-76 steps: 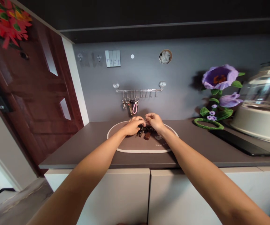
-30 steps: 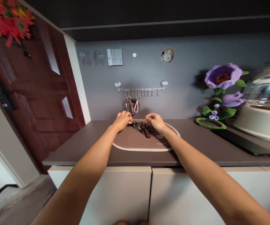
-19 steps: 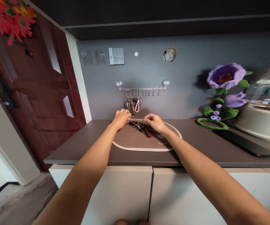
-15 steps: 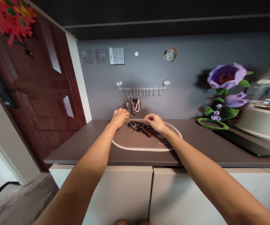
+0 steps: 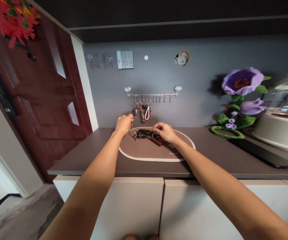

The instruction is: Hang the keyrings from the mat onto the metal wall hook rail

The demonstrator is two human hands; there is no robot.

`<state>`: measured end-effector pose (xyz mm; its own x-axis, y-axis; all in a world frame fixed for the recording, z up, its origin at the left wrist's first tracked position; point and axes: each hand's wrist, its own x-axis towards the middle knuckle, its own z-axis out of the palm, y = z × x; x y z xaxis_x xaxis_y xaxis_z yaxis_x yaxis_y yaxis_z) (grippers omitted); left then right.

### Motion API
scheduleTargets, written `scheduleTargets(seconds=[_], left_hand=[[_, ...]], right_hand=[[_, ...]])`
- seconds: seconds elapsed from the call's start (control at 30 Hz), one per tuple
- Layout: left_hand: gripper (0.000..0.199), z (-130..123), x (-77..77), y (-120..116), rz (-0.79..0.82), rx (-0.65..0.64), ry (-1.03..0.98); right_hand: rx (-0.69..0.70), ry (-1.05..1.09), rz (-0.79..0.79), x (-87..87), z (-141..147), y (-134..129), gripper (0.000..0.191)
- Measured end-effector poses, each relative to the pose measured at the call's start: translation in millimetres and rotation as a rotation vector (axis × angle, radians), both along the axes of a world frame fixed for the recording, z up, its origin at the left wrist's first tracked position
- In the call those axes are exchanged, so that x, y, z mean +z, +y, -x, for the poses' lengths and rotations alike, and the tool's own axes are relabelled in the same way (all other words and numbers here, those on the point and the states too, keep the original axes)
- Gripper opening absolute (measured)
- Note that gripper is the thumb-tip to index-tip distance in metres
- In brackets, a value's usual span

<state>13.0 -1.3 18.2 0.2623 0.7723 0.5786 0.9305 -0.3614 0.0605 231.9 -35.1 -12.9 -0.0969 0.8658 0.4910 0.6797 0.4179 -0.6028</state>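
My left hand (image 5: pixel 124 124) is closed on the top of a small key chain (image 5: pixel 133 134), which hangs below the fingers with a ring and key at its lower end. My right hand (image 5: pixel 166 131) is pinched at the right side of a pile of keys (image 5: pixel 146 134); what its fingers hold, if anything, is hidden. A brown fob (image 5: pixel 155 141) lies at the front of the pile. Under the pile is a brown oval mat (image 5: pixel 138 151) with a pale rim. Behind, several key sets (image 5: pixel 143 111) hang on the left part of a clear hook rail (image 5: pixel 156 95).
On the right of the counter (image 5: pixel 83 150) stand purple flowers (image 5: pixel 244 83), a black phone (image 5: pixel 261 153) and a cream appliance (image 5: pixel 281 130) with a clear top. A dark red door (image 5: pixel 46 100) is at the left. A dark shelf (image 5: pixel 159 31) overhangs the counter.
My left hand has moved a little left and up, drawing the key chain out of the pile so that it hangs at the left. My right hand has barely moved.
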Motion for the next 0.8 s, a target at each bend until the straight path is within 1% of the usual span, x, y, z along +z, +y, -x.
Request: scheduleTargets(seconds=[0.1, 0.23, 0.37, 0.53, 0.63, 0.8], left_hand=[[0.018, 0.4, 0.4, 0.6, 0.015, 0.003, -0.08], [0.015, 1.0, 0.6, 3.2, 0.011, -0.039, -0.244], [0.011, 0.6, 0.8, 8.3, -0.01, -0.116, -0.438], [0.011, -2.1, 1.1, 13.0, -0.006, -0.257, -0.69], [0.013, -4.0, 2.2, 13.2, 0.032, -0.324, -0.822], [0.011, -7.5, 6.0, 10.3, 0.174, -0.401, -1.06]], right_hand=[[0.0, -0.11, -0.049, -1.8, 1.1, 2.8, 0.014], [0.016, -0.31, -0.125, -5.0, 3.8, 11.2, 0.014], [-0.034, -0.505, -0.181, -7.0, 8.4, 17.0, 0.016], [-0.081, -0.686, -0.206, -5.5, 12.5, 16.1, 0.019], [-0.099, -0.754, -0.186, -3.3, 14.2, 15.6, 0.019], [-0.123, -0.833, -0.167, 1.2, 19.3, 15.3, 0.019]])
